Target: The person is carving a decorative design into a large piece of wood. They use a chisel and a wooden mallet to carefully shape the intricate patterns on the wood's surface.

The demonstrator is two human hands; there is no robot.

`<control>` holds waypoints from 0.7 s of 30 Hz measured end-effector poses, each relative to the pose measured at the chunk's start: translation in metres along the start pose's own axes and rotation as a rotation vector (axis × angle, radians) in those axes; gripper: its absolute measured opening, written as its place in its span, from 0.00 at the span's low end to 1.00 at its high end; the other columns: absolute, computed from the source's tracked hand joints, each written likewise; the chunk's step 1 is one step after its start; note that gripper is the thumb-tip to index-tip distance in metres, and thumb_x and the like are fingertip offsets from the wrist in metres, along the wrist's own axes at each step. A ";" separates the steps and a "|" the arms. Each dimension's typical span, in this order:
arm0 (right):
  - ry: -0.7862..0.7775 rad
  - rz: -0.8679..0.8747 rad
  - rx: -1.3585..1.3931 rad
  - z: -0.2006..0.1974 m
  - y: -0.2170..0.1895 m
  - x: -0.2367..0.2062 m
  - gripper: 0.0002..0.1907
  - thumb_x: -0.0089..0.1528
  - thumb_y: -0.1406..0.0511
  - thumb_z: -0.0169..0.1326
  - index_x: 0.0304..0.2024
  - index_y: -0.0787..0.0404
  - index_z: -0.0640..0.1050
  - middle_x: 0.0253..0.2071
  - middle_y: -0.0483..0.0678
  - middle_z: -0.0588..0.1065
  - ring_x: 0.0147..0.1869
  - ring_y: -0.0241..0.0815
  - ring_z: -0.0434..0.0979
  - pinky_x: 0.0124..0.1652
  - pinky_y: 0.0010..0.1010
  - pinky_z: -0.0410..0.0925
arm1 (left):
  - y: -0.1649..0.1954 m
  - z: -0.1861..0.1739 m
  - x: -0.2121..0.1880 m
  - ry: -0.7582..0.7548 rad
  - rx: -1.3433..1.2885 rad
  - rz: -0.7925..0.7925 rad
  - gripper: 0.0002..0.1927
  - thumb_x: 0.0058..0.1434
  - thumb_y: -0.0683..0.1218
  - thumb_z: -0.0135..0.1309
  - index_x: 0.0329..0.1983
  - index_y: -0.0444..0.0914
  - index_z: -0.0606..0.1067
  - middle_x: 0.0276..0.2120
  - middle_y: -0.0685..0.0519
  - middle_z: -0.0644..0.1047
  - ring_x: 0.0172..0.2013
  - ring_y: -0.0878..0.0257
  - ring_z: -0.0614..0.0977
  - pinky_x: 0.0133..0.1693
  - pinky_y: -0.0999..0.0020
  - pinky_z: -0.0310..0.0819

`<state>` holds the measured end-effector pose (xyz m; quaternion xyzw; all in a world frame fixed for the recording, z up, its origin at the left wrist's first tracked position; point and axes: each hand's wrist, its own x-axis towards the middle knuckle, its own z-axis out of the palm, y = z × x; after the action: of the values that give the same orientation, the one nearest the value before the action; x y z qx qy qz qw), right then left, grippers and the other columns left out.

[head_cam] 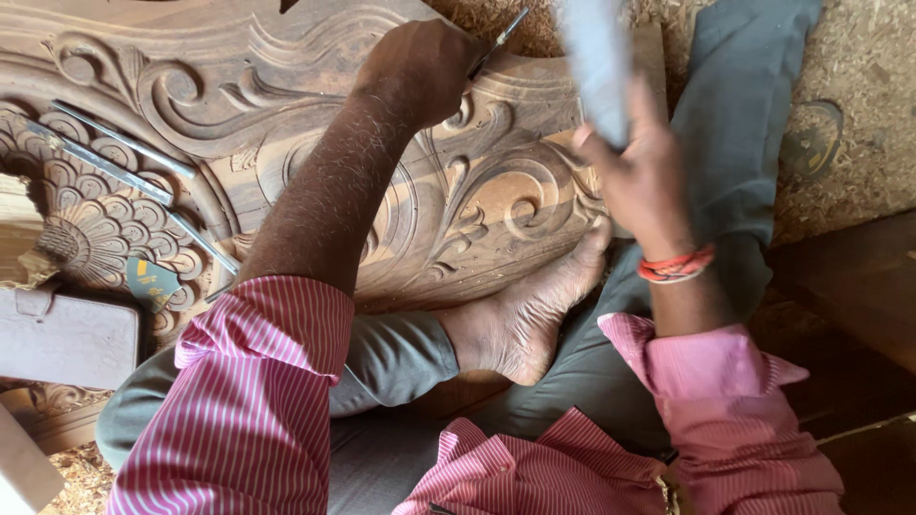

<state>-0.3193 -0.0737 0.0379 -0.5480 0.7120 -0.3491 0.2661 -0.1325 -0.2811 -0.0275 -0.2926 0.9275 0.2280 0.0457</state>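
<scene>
The left hand (420,72) is closed in a fist around a thin chisel (498,40), whose metal shank sticks out past the knuckles toward the upper right. The chisel tip is hidden; whether it touches the wood cannot be told. The fist rests on a carved panel (496,200), over scroll and leaf relief.

The right hand (639,172) is raised beside the left, well apart from it, and is clamped on a mallet (596,62). The mallet is blurred and pale grey, and stands up from the grip toward the top edge. A red thread band (676,267) is worn on the right wrist.

The panel lies under both hands and extends far to the left of the left forearm. A bare foot (534,315) is pressed against the panel's near edge, below and between the two hands. Grey trousers (735,124) run beyond the right hand. Pink striped sleeves (258,401) are rolled up on both arms.

To the left of the left forearm, three spare chisels (114,157) are laid on the floral carving, roughly parallel. Nearer the body from those, a small teal tag (151,281) and a flat brown block (67,339) are seen. Sawdust (859,114) covers the ground beyond the right hand, with a round dark disc (811,138) lying in it.
</scene>
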 end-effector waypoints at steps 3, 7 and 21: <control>-0.070 0.026 -0.124 -0.003 -0.004 -0.001 0.34 0.68 0.71 0.61 0.75 0.63 0.63 0.59 0.53 0.78 0.58 0.41 0.81 0.55 0.30 0.75 | 0.001 -0.001 -0.004 0.021 -0.007 0.007 0.12 0.63 0.39 0.57 0.49 0.44 0.80 0.34 0.46 0.83 0.34 0.52 0.85 0.39 0.55 0.80; 0.100 0.124 0.390 0.005 -0.010 -0.001 0.29 0.74 0.71 0.58 0.76 0.63 0.63 0.60 0.55 0.75 0.57 0.41 0.76 0.57 0.31 0.72 | 0.003 -0.005 -0.005 -0.033 -0.007 -0.027 0.15 0.59 0.40 0.59 0.49 0.44 0.80 0.34 0.45 0.82 0.36 0.51 0.85 0.39 0.53 0.80; 0.158 0.292 0.520 0.006 -0.009 0.009 0.34 0.69 0.69 0.58 0.75 0.60 0.61 0.43 0.49 0.75 0.40 0.38 0.74 0.41 0.31 0.71 | 0.002 0.002 -0.001 -0.005 -0.013 -0.039 0.15 0.59 0.38 0.59 0.49 0.44 0.81 0.35 0.46 0.83 0.36 0.52 0.85 0.39 0.54 0.80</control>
<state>-0.3116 -0.0856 0.0414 -0.3249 0.6885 -0.5191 0.3886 -0.1332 -0.2785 -0.0280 -0.3103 0.9200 0.2339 0.0506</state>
